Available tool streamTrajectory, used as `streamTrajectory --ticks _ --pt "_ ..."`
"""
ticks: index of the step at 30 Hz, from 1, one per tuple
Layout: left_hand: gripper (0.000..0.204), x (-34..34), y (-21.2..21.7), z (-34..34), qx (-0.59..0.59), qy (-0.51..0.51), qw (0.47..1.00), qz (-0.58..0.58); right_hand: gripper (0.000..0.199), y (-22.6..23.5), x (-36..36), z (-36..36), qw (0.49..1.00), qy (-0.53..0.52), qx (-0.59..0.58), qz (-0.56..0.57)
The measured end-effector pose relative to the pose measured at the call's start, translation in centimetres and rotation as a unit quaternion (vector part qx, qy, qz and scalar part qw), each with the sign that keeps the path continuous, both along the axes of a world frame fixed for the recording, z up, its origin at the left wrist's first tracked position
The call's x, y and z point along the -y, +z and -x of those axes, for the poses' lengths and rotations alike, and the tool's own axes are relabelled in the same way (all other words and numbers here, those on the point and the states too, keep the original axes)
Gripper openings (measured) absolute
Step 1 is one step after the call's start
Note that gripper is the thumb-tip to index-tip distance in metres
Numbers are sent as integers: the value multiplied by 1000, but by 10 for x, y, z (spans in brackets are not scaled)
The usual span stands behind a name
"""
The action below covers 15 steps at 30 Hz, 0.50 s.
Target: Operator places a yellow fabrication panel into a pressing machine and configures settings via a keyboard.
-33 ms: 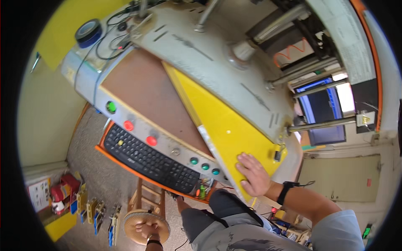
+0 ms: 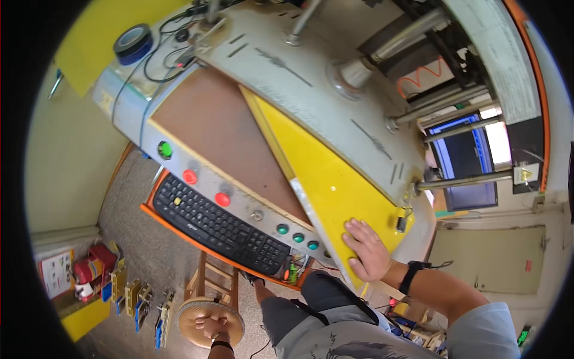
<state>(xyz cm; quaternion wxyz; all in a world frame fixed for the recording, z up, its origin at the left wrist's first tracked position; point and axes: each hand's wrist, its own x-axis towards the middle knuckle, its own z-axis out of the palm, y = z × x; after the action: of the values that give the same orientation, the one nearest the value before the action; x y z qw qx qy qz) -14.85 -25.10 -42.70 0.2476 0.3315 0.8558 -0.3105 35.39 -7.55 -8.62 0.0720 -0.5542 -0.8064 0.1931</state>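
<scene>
My right hand (image 2: 368,251) lies flat, fingers spread, on the near corner of a yellow sheet (image 2: 323,179) on the machine bed. A black band is on that wrist. A brown board (image 2: 221,125) lies beside the yellow sheet, to its left. My left hand (image 2: 212,326) rests on the round wooden seat of a stool (image 2: 188,314) far below, wearing a dark wristband. That hand is small in the picture, so its fingers are hard to read. Below the bed runs a grey control panel (image 2: 251,200) with a green button (image 2: 164,149) and red buttons (image 2: 190,176).
A black keyboard (image 2: 221,227) sits on an orange tray under the panel. A grey metal plate (image 2: 311,78) with posts overhangs the bed. A dark tape roll (image 2: 133,43) and cables lie at the far left. A monitor (image 2: 466,161) glows at right. Coloured boxes (image 2: 89,275) stand on the floor.
</scene>
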Motion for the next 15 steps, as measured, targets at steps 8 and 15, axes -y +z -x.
streamTrajectory --ticks 8,15 --pt "145 7 0 9 -9 38 999 17 56 2 -1 2 1000 -16 14 -18" --pt "154 2 -7 8 -18 -35 996 82 57 3 -2 1 1000 -16 15 -19"
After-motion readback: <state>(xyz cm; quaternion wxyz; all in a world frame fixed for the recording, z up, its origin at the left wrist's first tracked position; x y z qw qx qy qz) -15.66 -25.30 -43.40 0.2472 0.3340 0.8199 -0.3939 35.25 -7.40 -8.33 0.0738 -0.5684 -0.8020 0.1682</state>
